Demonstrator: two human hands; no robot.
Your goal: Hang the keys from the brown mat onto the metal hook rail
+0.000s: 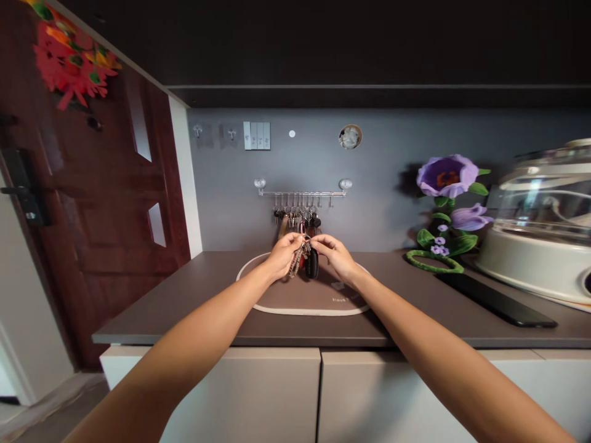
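Observation:
Between both hands, above the mat, hangs a bunch of keys [296, 266] with a black key fob [312, 264]. My left hand [285, 253] pinches the bunch near its top from the left. From the right, the fingers of my right hand [333, 253] pinch at the ring close to the fob. A bit of red shows between the keys and the fob. Just behind, a clear hook rail [302, 194] on the wall carries several more keys [295, 215], their lower ends partly hidden by my hands.
A brown mat with a pale rim [305, 312] lies on the counter [203, 295]. To the right are a purple plush flower [447, 178], a black phone-like slab [498, 301] and a white appliance with a clear lid [545, 252]. A dark shelf [323, 55] overhangs; a red-brown door [111, 246] stands left.

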